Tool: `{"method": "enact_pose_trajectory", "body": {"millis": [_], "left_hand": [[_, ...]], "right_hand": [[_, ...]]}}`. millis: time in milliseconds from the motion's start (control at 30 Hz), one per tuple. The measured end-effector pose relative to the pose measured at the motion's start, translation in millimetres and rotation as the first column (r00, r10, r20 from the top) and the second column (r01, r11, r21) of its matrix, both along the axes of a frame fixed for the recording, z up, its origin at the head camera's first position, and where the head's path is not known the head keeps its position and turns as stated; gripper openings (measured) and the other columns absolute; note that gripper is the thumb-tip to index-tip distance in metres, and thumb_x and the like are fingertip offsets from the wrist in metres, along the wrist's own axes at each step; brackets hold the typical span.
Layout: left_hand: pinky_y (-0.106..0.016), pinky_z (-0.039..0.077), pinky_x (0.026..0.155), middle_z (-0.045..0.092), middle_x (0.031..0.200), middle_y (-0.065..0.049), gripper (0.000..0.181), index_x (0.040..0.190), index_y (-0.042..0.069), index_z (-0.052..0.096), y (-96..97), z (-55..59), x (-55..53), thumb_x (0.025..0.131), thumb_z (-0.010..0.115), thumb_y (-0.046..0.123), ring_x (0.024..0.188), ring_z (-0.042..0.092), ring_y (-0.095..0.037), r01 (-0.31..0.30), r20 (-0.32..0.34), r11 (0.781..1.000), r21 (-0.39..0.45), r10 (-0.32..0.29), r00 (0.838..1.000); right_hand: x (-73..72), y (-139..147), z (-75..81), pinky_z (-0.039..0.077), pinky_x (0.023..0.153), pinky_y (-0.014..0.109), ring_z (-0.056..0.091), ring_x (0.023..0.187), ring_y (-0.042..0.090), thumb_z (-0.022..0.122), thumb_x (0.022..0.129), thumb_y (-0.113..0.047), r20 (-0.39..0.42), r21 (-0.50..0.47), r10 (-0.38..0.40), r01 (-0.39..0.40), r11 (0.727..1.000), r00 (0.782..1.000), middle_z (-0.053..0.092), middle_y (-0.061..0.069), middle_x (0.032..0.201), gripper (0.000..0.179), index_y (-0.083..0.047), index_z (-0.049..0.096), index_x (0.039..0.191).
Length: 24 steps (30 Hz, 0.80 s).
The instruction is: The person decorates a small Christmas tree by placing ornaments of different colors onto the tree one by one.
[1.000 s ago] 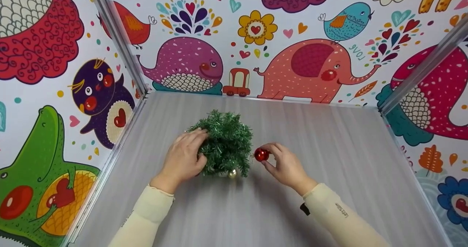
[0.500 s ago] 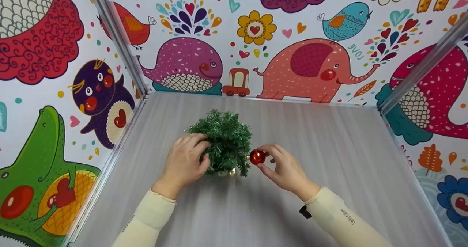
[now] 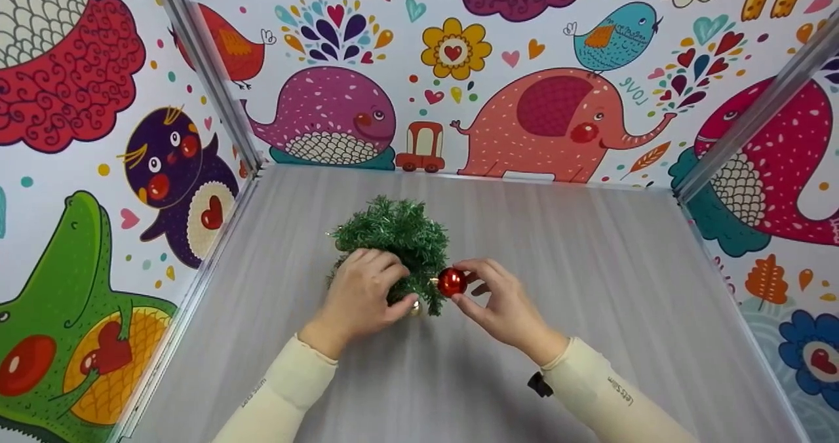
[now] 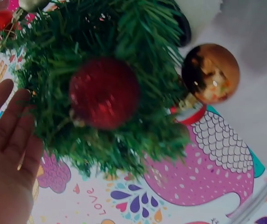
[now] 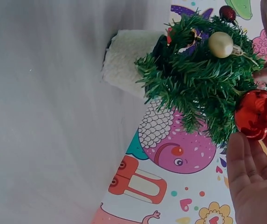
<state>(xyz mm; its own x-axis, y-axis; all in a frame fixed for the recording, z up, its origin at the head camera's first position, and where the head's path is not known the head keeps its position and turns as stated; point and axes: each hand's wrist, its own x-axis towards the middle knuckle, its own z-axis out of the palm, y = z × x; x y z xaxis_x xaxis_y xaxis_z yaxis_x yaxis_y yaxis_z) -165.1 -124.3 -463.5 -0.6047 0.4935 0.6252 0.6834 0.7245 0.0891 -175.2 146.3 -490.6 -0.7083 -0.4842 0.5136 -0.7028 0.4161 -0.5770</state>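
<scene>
Nearest the camera, two cream sleeves (image 3: 278, 400) reach forward over the grey tabletop (image 3: 590, 286). The left hand (image 3: 364, 295) rests on the near left side of a small green tree (image 3: 393, 233), its fingers curled into the branches and its thumb near a gold bauble (image 3: 415, 308) at the tree's low front edge. The right hand (image 3: 501, 302) pinches a shiny red bauble (image 3: 451, 282) between thumb and fingertips, holding it right against the tree's right side, touching the needles. In the right wrist view the red bauble (image 5: 256, 115) sits at the tips of the branches with the fingers (image 5: 245, 172) cupped round it, and the tree stands on a white fuzzy base (image 5: 124, 60). The left wrist view shows another red bauble (image 4: 104, 92) nested among the needles and a gold one (image 4: 210, 73) hanging beside it. Beyond the tree, the tabletop runs back to a wall (image 3: 459, 69) covered with bright cartoon animals.
</scene>
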Motion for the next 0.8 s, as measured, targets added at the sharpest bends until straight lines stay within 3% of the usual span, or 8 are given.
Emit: {"method": "enact_pose_trajectory", "body": {"millis": [267,533,800], "left_hand": [[-0.043,0.051,0.086,0.068,0.097,0.001,0.042,0.099,0.015,0.074,12.7,-4.1,-4.2,0.08,0.077,0.052,0.093,0.064,-0.019,-0.026,0.069,0.999,-0.035,0.029,0.997],[-0.045,0.052,0.084,0.068,0.091,0.003,0.025,0.089,0.016,0.075,18.4,-10.9,-8.8,0.084,0.077,0.041,0.088,0.064,-0.019,-0.047,0.069,0.999,0.0,0.047,0.996],[-0.043,0.051,0.082,0.067,0.088,0.004,0.018,0.087,0.016,0.076,24.1,-14.7,-10.4,0.083,0.077,0.034,0.086,0.063,-0.017,-0.041,0.088,0.997,0.06,0.036,0.995]], "right_hand": [[2.1,-7.2,1.2,0.058,0.073,0.028,0.064,0.098,0.015,0.071,0.093,-0.023,0.112,-0.074,0.028,-0.02,0.997,0.993,0.061,0.0,0.119,0.042,-0.008,0.059,0.13],[6.3,-12.2,4.3,0.058,0.071,0.033,0.065,0.097,0.021,0.075,0.089,-0.011,0.181,-0.147,0.037,-0.01,0.989,0.983,0.062,0.002,0.117,0.042,-0.008,0.06,0.128],[19.3,-17.1,30.3,0.059,0.07,0.034,0.066,0.093,0.027,0.074,0.086,0.001,0.177,-0.173,0.03,0.001,0.985,0.984,0.062,0.016,0.114,0.04,0.005,0.059,0.123]]}}
